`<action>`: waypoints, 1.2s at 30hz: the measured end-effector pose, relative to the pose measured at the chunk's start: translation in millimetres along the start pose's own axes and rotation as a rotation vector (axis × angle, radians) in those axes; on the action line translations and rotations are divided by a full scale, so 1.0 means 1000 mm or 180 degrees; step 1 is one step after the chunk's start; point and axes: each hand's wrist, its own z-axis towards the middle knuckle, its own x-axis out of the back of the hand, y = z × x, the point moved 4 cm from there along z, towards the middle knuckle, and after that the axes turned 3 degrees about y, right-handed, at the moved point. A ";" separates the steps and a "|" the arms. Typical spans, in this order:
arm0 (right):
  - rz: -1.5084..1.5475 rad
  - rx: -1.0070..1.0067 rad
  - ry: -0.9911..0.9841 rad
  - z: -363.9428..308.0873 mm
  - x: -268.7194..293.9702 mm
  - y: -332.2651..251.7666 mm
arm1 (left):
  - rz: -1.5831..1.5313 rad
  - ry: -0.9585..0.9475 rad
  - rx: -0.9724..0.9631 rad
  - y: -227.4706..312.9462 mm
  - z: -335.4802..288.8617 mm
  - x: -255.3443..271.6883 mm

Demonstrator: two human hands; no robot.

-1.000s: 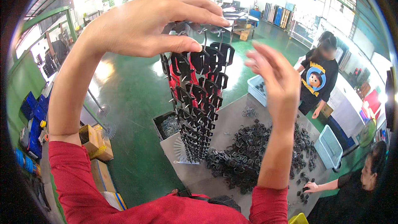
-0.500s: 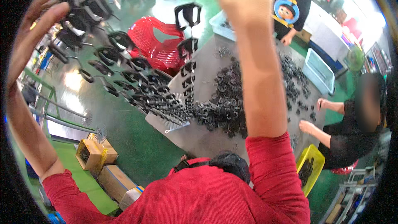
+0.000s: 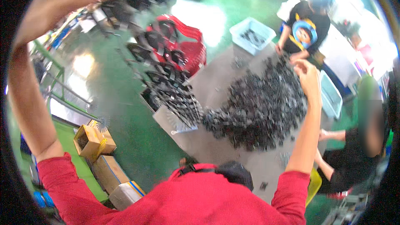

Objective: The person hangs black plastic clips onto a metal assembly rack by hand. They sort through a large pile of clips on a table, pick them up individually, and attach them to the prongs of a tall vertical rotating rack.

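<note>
My left hand (image 3: 62,6) is raised at the upper left rim, thumb stretched out; its other fingers are partly cut off by the picture's edge, and I see nothing held in it. Over the far right side of a heap of small black pieces (image 3: 266,104) is my right hand (image 3: 308,77), fingers curled together; whatever may be between them cannot be made out. The heap lies on a grey table (image 3: 208,150). Rows of black loop-shaped parts (image 3: 173,93) rise from the table's left side, blurred, toward the upper left.
Red plastic chairs (image 3: 193,54) stand beyond the table. A light blue basket (image 3: 252,50) with black pieces is at the far edge, another blue basket (image 3: 331,93) at the right. Two people in black tops work there. A yellow basket (image 3: 313,185) and cardboard boxes (image 3: 110,173) flank me.
My right hand has come down from the top to the right side of the heap. My left hand has turned, its thumb pointing right. The rows of black parts have shifted and bunched lower.
</note>
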 end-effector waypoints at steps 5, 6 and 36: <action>0.2499 0.0718 -0.0089 0.022 0.024 -0.178 | -0.0601 -0.0519 0.0333 -0.021 -0.031 0.000; 0.2902 0.0860 -0.0159 0.023 0.026 -0.211 | -0.0442 -0.0480 -0.0118 -0.030 -0.030 -0.003; 0.4080 0.1262 0.0730 0.004 0.046 -0.305 | 0.1072 0.1033 -0.0491 0.028 -0.019 -0.009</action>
